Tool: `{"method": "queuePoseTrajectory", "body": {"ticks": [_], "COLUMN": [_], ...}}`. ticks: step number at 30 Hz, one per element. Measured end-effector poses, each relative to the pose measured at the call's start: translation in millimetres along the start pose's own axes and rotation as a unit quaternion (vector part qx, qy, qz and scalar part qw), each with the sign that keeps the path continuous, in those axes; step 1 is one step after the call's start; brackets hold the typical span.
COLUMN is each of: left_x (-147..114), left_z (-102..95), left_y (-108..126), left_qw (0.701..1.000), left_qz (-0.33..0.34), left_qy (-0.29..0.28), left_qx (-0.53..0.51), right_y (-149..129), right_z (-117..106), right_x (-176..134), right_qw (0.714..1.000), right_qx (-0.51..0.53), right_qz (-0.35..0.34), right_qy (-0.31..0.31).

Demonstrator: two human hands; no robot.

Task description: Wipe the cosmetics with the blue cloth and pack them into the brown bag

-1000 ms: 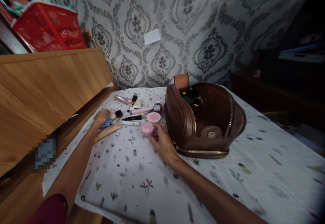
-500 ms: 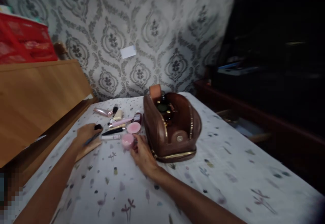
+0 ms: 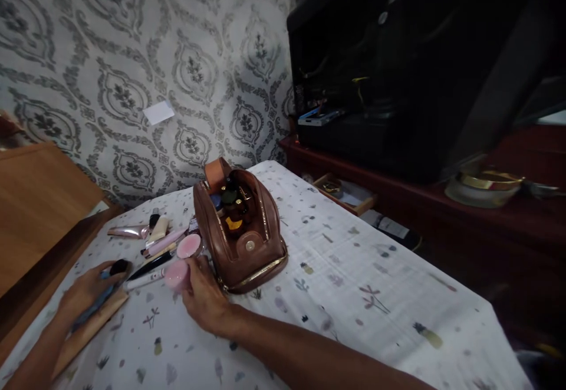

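While our right hand (image 3: 204,297) had the pink jar (image 3: 176,276) pinched by its side, left of the open brown bag (image 3: 250,267) on the bench (image 3: 345,254), our left hand (image 3: 85,289) was kinda curled over a blue item (image 3: 95,307) by a black round piece (image 3: 118,267); honestly, we couldn't tell if we were gripping anything there. A pink disc (image 3: 189,245) sat right behind the jar.

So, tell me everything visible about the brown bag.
The brown bag looks like leather, with a tan strap, gold zips and a front tab with a round snap. It sits upright on the patterned cloth, unzipped on top, dark and yellow items inside. The right hand is close beside it; contact is unclear.
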State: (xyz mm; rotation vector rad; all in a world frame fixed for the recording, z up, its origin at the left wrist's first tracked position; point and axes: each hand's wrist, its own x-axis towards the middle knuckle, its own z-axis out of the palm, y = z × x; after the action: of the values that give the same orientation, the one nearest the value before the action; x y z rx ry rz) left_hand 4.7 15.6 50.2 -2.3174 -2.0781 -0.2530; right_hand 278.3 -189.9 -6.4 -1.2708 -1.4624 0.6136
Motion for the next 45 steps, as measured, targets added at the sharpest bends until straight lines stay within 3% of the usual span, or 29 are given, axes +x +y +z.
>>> {"method": "queuePoseTrajectory", "body": {"ticks": [3,9,15,19,21,24,27,31,38,45], "left_x": [-2,-5,-22,-45,-58,-78,-99,-118,-122,-123], "left_z": [1.9,-1.9,-18.4,-28.0,-28.8,-24.7,-15.7,0.5,23.2,28.3], "left_y": [0,13,34,50,63,90,121,143,138,131], "left_qw": [0.999,1.000,0.997,0.998,0.997,0.996,0.969,0.938,0.936,0.936], "left_qz": [0.020,0.001,0.010,0.009,0.033,0.077,0.174,0.251,0.203,0.190], "left_qy": [0.016,0.000,-0.074,-0.010,0.035,0.044,0.035,-0.009,0.002,0.006], "left_qx": [-0.040,-0.016,0.034,0.063,0.061,-0.021,-0.172,-0.237,-0.288,-0.297], "right_y": [-1,1,3,7,9,12,14,14,12,8], "right_z": [-2,-1,2,3,5,6,6,7,8,7], "right_x": [0,1,5,8,9,9,9,9,7,6], "right_qw": [1.000,1.000,1.000,1.000,1.000,0.999,0.999,0.999,0.999,0.999], "right_qx": [0.001,0.001,-0.014,-0.003,-0.004,-0.012,-0.017,-0.016,-0.028,-0.015], "right_qz": [0.004,0.001,0.003,-0.001,0.006,0.015,0.005,-0.002,0.009,0.020], "right_qy": [-0.005,-0.009,-0.015,-0.026,-0.030,-0.033,-0.034,-0.033,-0.035,-0.024]}}
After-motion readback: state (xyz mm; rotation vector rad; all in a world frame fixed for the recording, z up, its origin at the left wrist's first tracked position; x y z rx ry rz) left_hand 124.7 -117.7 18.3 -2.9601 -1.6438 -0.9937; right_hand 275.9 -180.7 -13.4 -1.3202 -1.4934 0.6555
